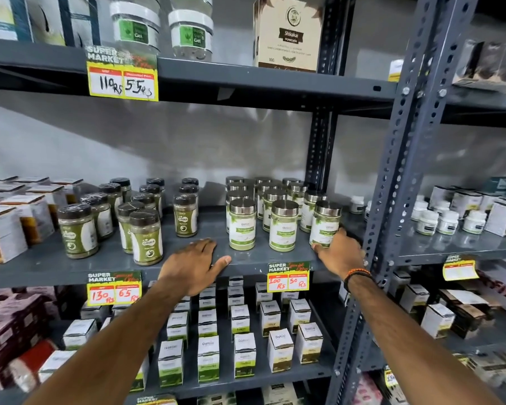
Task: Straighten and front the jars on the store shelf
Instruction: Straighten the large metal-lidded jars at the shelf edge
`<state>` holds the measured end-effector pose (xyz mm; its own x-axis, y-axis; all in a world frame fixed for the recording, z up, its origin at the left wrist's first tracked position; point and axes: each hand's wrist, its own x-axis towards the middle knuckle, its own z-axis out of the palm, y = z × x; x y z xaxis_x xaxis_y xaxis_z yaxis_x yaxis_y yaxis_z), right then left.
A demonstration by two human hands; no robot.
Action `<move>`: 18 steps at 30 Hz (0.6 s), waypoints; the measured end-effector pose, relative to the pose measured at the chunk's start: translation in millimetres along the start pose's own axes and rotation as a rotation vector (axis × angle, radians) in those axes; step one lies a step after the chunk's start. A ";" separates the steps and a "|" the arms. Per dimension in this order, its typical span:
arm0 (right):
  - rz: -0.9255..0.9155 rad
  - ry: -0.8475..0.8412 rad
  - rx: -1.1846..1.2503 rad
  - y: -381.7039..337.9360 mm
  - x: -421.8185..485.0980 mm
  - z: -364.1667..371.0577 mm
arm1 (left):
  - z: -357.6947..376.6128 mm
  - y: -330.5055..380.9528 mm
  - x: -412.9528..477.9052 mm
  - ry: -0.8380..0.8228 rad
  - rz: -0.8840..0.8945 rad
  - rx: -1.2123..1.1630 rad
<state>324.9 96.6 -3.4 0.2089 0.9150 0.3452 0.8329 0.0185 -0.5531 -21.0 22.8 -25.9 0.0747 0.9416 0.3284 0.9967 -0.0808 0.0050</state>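
Several silver-lidded jars with green and white labels stand in rows on the grey middle shelf. Three are in front: a left jar, a middle jar and a right jar. My right hand grips the base of the right jar, which leans slightly. My left hand lies flat and empty on the shelf's front edge, just left of the front left jar. Dark-lidded jars of green powder stand loosely spaced further left.
A perforated steel upright rises just right of my right hand. Price tags hang on the shelf edge. White boxes fill the far left, small boxes the shelf below, and gel tubs the shelf above.
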 end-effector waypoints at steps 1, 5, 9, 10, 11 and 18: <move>0.012 -0.001 -0.005 -1.5 0.9 1.4 | 0.0 0.2 -0.1 0.002 -0.002 0.003; 0.026 0.018 -0.021 -3.9 0.2 5.1 | -0.1 0.8 -0.6 0.004 -0.006 0.006; 0.024 0.018 -0.016 -3.0 -1.3 4.8 | -0.9 1.1 -1.0 0.000 -0.004 0.009; 0.026 0.018 -0.016 -3.3 -1.3 4.4 | -1.1 1.4 -1.1 -0.001 -0.004 0.009; 0.027 0.017 -0.017 -3.7 -1.5 4.1 | -1.2 1.7 -1.0 -0.004 -0.004 0.008; 0.031 0.008 0.013 -5.6 -4.4 1.8 | -1.7 1.6 -1.4 -0.007 0.000 0.001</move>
<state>318.4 93.2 -3.2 0.2390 0.9118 0.3339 0.8192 -0.0048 -0.5734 -19.5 20.7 -24.8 0.0754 0.9439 0.3215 0.9967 -0.0809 0.0040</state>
